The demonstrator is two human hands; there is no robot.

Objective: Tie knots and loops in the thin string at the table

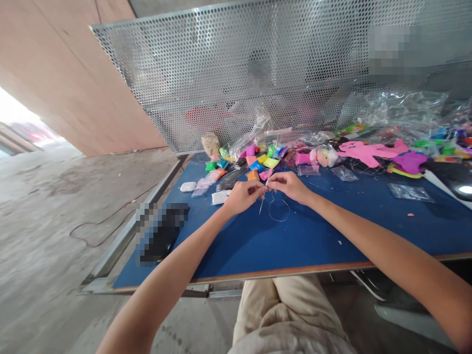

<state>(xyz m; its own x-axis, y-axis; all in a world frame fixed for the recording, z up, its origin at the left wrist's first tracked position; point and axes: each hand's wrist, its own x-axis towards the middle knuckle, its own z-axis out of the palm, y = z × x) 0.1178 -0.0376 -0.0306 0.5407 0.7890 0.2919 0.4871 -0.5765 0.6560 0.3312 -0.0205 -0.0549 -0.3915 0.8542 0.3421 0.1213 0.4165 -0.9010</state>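
Above the middle of the blue table my left hand and my right hand meet, fingertips almost touching. Both are closed in a pinch on a thin, light-coloured wire. Part of it curves into a round loop below my right hand. A straight thin end points down below my left fingertips, and another bit rises above them. Just where the strands cross is hidden by my fingers. Right behind my hands lie an orange packet and a pink packet.
Several coloured packets and plastic bags line the back of the blue table, below a perforated metal panel. A pink figure cutout lies at back right. On the left are a white case and a dark, partly blurred object.
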